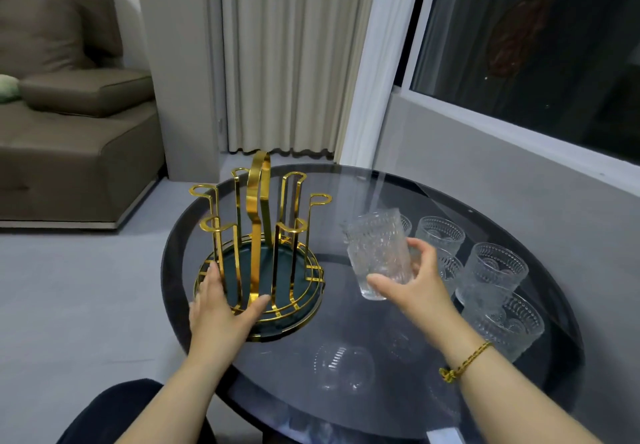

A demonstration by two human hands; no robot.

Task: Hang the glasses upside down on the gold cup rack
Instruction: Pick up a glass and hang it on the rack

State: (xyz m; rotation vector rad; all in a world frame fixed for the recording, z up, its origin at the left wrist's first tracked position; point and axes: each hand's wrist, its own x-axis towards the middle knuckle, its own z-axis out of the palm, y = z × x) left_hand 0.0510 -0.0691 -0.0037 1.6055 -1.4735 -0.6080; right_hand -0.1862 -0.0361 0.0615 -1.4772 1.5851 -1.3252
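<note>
The gold cup rack [258, 232] stands on the left part of a round dark glass table [346, 357]; its looped prongs are all bare and it has a dark green round base. My left hand [221, 308] rests on the rack's front rim, holding the base. My right hand [412, 288] grips a clear embossed glass [377, 253], lifted above the table to the right of the rack, mouth tilted up and away. Several more clear glasses [493, 270] stand upright on the table's right side, partly behind my right hand.
A brown sofa [69, 114] stands at the left across a grey floor. Beige curtains [291, 56] hang behind the table, and a wall with a dark window [536, 56] runs close along the right. My dark-clothed knee [114, 416] shows at the bottom left.
</note>
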